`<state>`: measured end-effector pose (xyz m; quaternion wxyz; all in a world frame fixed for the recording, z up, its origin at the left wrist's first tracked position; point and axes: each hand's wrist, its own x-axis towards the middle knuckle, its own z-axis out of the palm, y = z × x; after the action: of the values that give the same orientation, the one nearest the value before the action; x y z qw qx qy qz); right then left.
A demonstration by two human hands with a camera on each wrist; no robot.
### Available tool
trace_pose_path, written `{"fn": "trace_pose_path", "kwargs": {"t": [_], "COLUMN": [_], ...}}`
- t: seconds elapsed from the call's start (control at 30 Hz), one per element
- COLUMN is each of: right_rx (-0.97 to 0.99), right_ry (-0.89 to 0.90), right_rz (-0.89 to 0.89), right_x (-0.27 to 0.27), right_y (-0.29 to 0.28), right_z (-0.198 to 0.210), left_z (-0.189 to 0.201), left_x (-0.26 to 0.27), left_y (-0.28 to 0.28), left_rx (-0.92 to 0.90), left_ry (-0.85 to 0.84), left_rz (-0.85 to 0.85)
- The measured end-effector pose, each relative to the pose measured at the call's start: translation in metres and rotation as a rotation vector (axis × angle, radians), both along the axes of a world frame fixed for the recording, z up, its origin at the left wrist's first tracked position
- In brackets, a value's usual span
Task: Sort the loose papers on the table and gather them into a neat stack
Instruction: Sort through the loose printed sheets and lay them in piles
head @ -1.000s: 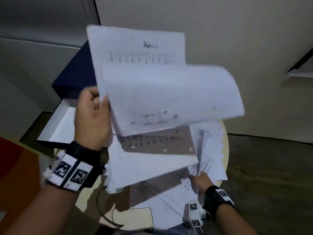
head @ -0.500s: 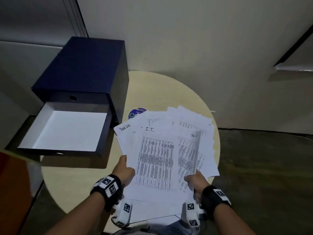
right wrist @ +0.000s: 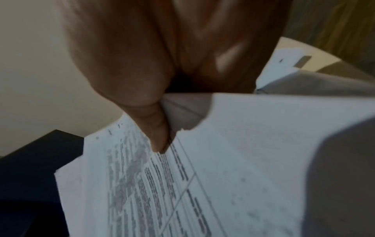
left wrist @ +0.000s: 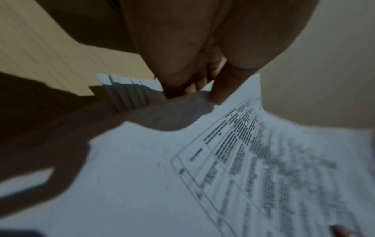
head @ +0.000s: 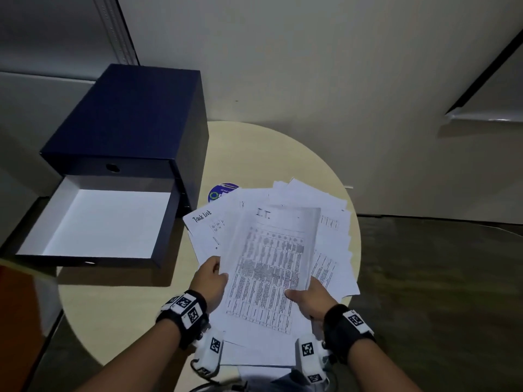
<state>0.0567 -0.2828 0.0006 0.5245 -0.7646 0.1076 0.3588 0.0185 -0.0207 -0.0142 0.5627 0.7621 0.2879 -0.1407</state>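
Observation:
A fanned bundle of white printed papers (head: 266,267) lies spread over the round beige table (head: 254,154), its top sheet carrying a dense table of text. My left hand (head: 210,278) pinches the bundle's left edge, thumb on top; the left wrist view shows the thumb (left wrist: 225,86) pressing on the papers (left wrist: 202,184) with several sheet edges fanned beside it. My right hand (head: 307,298) grips the right edge of the top sheets, which curl upward there. In the right wrist view the thumb (right wrist: 156,131) lies on the papers (right wrist: 223,176), with the fingers hidden beneath.
A dark blue drawer box (head: 135,131) stands at the table's back left, its white-lined drawer (head: 99,222) pulled open toward me. A round blue sticker (head: 219,190) shows beside the box, partly under the papers. A wall lies behind; dark floor (head: 438,292) to the right.
A second ago my left hand held sheets up high in front of the camera. They have come down onto the fanned bundle, and both hands now hold its side edges low over the table.

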Motion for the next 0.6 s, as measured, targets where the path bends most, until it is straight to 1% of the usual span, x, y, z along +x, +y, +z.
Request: {"fn": "trace_pose_path", "kwargs": {"t": [0.03, 0.07, 0.1, 0.17, 0.2, 0.23, 0.27, 0.37, 0.43, 0.5, 0.57, 0.6], "right_rx": [0.025, 0.054, 0.068, 0.101, 0.104, 0.098, 0.099, 0.073, -0.021, -0.103, -0.154, -0.150], "right_ry": [-0.004, 0.012, 0.000, -0.013, -0.008, -0.013, -0.011, -0.012, -0.038, -0.069, -0.038, -0.007], "right_rz": [0.006, 0.018, 0.030, 0.112, 0.148, 0.169, 0.180, 0.135, 0.148, 0.235, 0.335, 0.351], "right_x": [0.001, 0.002, 0.002, 0.003, 0.003, 0.003, 0.003, 0.003, 0.002, 0.001, -0.002, -0.003], "right_y": [0.004, 0.005, 0.010, 0.019, 0.022, 0.027, 0.030, 0.035, 0.036, 0.032, 0.029, 0.027], "right_z": [0.006, 0.006, 0.012, 0.023, 0.023, 0.027, 0.025, 0.019, 0.015, 0.008, 0.007, 0.004], "left_z": [0.005, 0.009, 0.009, 0.011, 0.011, 0.015, 0.010, -0.010, -0.017, -0.018, -0.018, -0.020], "left_x": [-0.002, -0.004, -0.005, -0.009, -0.011, -0.014, -0.017, -0.023, -0.027, -0.031, -0.031, -0.030], "left_y": [0.004, 0.009, 0.016, 0.030, 0.038, 0.044, 0.051, 0.066, 0.065, 0.057, 0.045, 0.040], "left_rx": [0.034, 0.030, -0.020, -0.252, -0.351, -0.413, -0.464, -0.503, -0.547, -0.597, -0.514, -0.396], "left_ry": [-0.029, -0.076, -0.102, -0.114, -0.117, -0.107, -0.095, -0.042, 0.015, 0.080, 0.080, 0.082], "left_rz": [0.032, 0.071, 0.122, 0.241, 0.267, 0.260, 0.272, 0.368, 0.346, 0.243, 0.161, 0.145]}}
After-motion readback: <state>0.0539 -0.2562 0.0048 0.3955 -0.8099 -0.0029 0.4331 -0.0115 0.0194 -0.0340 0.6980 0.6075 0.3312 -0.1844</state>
